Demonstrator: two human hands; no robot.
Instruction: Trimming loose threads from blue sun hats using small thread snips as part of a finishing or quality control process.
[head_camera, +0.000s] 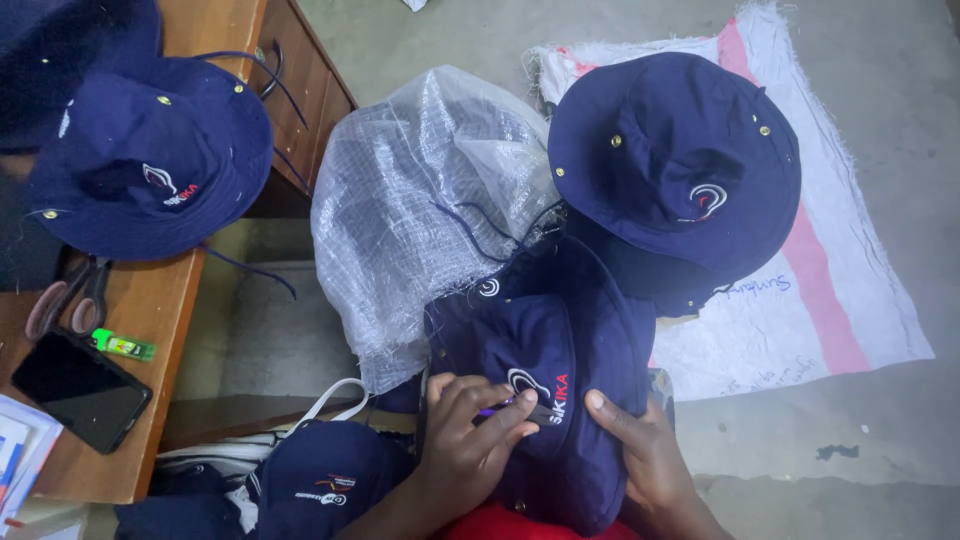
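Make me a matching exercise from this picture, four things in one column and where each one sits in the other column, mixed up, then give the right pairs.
Things:
1. scissors
2. black phone
3. hat under both hands
4. clear plastic sack

Places:
A. on the person's lap, left hand and right hand resting on it
B. on the floor between the desk and the white woven cloth
C. on the desk, just below the hat that lies there
D. on the desk, near its front edge, beside the green lighter

Pairs: 1-C, 2-D, 3-A, 4-B
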